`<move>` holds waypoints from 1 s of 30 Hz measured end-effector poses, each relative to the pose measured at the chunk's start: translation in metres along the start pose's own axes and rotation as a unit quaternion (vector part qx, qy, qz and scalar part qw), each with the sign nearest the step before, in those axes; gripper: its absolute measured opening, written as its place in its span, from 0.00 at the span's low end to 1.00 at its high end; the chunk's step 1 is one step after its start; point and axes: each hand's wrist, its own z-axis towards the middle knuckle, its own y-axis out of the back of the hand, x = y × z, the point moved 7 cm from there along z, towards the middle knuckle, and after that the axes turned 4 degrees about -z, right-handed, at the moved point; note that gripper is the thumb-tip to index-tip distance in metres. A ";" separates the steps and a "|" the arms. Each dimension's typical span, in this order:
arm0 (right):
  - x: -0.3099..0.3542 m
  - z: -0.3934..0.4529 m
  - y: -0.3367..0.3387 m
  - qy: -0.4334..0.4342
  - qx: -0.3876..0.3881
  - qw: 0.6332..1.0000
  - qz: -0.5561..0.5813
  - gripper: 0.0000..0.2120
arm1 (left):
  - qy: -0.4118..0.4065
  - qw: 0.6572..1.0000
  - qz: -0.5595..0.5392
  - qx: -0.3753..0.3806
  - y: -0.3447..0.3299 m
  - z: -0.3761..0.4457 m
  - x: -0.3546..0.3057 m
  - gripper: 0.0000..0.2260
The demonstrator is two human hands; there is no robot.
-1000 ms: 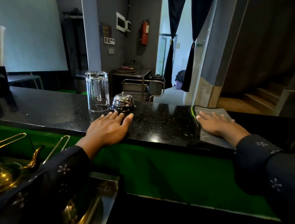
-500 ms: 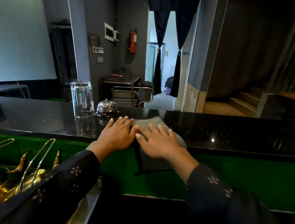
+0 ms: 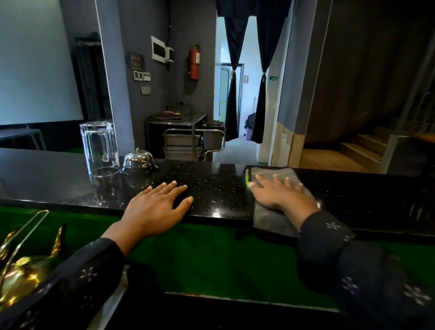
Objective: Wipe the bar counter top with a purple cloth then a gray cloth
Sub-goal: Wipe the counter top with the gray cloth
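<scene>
A black speckled bar counter top (image 3: 209,185) runs across the view. A gray cloth (image 3: 272,217) with a green edge lies on it right of the middle, its near end hanging over the counter's front edge. My right hand (image 3: 279,194) presses flat on the gray cloth, fingers spread. My left hand (image 3: 157,207) rests flat on the bare counter near its front edge, left of the cloth, holding nothing. No purple cloth is in view.
An upturned clear glass (image 3: 99,149) and a metal call bell (image 3: 139,159) stand on the counter left of my left hand. Gold-coloured pots with wire handles (image 3: 5,264) sit below at the lower left. A green front panel (image 3: 216,259) lies under the counter edge.
My right hand slid the gray cloth from the middle, beside my left hand, out to the right along the counter. My left hand stayed in place.
</scene>
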 end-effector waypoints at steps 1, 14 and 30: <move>0.018 -0.002 -0.001 0.026 0.001 1.000 -0.001 0.30 | 0.001 1.000 -0.001 0.002 0.001 0.000 -0.001 0.27; -0.085 -0.045 0.004 0.088 0.019 0.996 0.000 0.28 | 0.066 0.995 -0.060 0.049 0.011 0.012 -0.023 0.24; -0.166 -0.056 0.003 0.091 0.013 0.996 0.009 0.27 | -0.008 0.994 -0.077 0.081 -0.061 0.092 -0.244 0.30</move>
